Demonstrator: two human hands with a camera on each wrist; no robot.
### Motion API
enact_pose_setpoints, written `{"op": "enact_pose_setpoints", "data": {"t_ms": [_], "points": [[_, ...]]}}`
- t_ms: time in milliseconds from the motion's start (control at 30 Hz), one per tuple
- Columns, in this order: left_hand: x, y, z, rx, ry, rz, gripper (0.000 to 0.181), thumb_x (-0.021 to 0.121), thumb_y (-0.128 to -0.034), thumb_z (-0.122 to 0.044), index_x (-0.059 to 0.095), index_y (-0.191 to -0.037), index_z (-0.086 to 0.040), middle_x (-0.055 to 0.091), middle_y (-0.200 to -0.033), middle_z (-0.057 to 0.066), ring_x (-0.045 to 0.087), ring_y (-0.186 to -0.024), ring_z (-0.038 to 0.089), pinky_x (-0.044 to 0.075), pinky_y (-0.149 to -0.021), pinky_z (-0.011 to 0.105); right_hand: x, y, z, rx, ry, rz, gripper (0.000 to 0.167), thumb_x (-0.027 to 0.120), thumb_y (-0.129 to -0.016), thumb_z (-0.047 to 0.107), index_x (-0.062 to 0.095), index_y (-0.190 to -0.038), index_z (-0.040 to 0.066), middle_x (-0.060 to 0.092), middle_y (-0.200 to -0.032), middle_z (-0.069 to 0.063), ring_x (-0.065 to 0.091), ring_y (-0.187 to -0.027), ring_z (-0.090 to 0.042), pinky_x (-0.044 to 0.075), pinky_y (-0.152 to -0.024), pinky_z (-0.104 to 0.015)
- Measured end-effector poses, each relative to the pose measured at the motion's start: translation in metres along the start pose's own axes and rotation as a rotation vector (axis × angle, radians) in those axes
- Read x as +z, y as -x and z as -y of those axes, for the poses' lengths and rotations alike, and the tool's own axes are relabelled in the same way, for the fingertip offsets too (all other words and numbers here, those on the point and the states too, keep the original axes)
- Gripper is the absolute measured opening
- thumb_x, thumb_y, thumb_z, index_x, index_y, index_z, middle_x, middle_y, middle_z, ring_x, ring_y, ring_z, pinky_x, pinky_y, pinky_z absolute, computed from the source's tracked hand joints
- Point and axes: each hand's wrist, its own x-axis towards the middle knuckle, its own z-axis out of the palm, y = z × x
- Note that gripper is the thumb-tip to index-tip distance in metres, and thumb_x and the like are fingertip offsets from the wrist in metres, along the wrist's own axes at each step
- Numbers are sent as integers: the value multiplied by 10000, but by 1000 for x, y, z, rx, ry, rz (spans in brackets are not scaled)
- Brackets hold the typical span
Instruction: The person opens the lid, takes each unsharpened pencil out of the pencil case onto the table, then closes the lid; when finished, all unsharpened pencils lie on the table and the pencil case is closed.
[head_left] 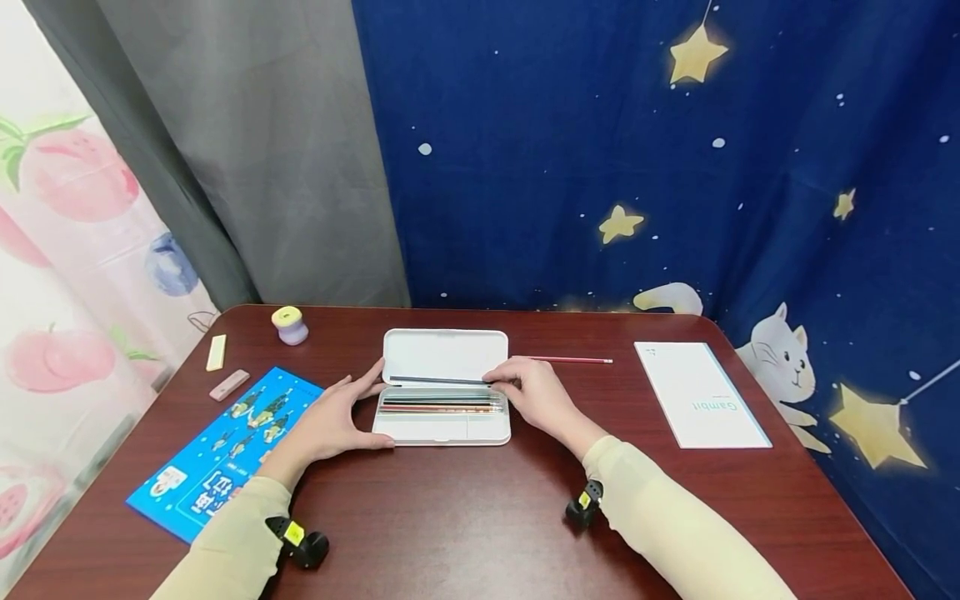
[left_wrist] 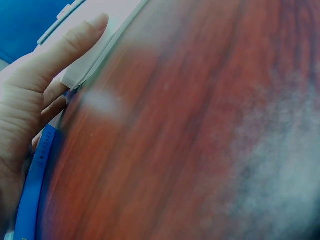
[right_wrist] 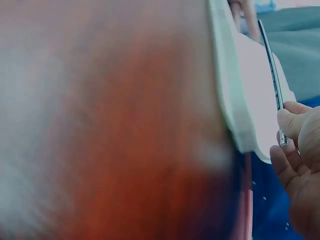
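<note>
A white pencil case [head_left: 431, 432] lies unfolded on the table, its lid [head_left: 446, 352] tipped back. Several pencils [head_left: 442, 409] lie in its rear compartment. My left hand [head_left: 335, 419] holds the case's left side, thumb at the front corner and fingers by the lid. My right hand [head_left: 536, 392] pinches a dark pencil [right_wrist: 273, 72] near one end, as the right wrist view shows. In the head view that pencil stretches crosswise over the hinge area. Behind the right hand, a red pencil [head_left: 573, 360] lies on the table.
A blue book [head_left: 225, 450] lies partly under the left forearm. Left of it are a pinkish eraser-like block [head_left: 229, 385], a pale yellow block [head_left: 216, 352] and a small yellow-and-purple container [head_left: 290, 325]. A white notebook [head_left: 701, 396] lies at the right. Curtains hang behind the table [head_left: 450, 517].
</note>
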Motion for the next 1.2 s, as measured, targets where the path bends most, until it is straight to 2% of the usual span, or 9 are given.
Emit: {"op": "enact_pose_setpoints", "data": {"t_ms": [133, 300, 500, 700, 967, 1200], "points": [[-1, 0, -1, 0, 10, 6, 1263, 834, -704, -743, 147, -1687, -345, 573, -1515, -92, 230, -1529, 511, 231, -1176, 728, -15, -1, -6, 51, 19, -54, 209, 779, -924, 25, 843, -1050, 178, 768, -1019, 39, 695, -908, -111, 588, -810, -319], [-2, 0, -1, -1, 3, 3, 1253, 831, -717, -736, 157, -1690, -321, 577, -1516, -78, 234, -1515, 541, 237, -1158, 747, -39, 0, -22, 118, 35, -90, 175, 770, -944, 73, 835, -1063, 184, 776, -1051, 23, 715, -989, -160, 578, -891, -394], [-1, 0, -2, -6, 3, 0, 1252, 834, -715, -733, 155, -1689, -332, 578, -1515, -75, 231, -1516, 542, 243, -1151, 755, -66, 8, -52, 233, 10, -130, 145, 772, -956, 127, 827, -1071, 197, 781, -1086, -3, 708, -987, -208, 561, -895, -437], [0, 0, -2, -22, 7, 4, 1260, 827, -698, -758, 149, -1684, -363, 570, -1519, -93, 221, -1526, 528, 247, -1153, 751, -87, 19, -80, 302, 47, -138, 143, 750, -970, 108, 813, -1079, 177, 772, -1117, -47, 695, -1053, -259, 536, -955, -483], [-1, 0, 1, -10, 5, 3, 1270, 833, -696, -753, 143, -1686, -354, 575, -1515, -80, 226, -1530, 514, 221, -1178, 730, -98, 36, -110, 366, 81, -106, 134, 722, -987, 89, 807, -1083, 127, 765, -1141, -113, 677, -1126, -337, 503, -1018, -541], [0, -1, 3, 8, 6, 7, 1273, 836, -704, -742, 137, -1689, -339, 578, -1513, -85, 222, -1534, 509, 201, -1192, 716, -99, 45, -123, 359, 127, -60, 143, 712, -979, 40, 805, -1062, 110, 757, -1130, -133, 659, -1136, -365, 483, -1043, -561]]}}
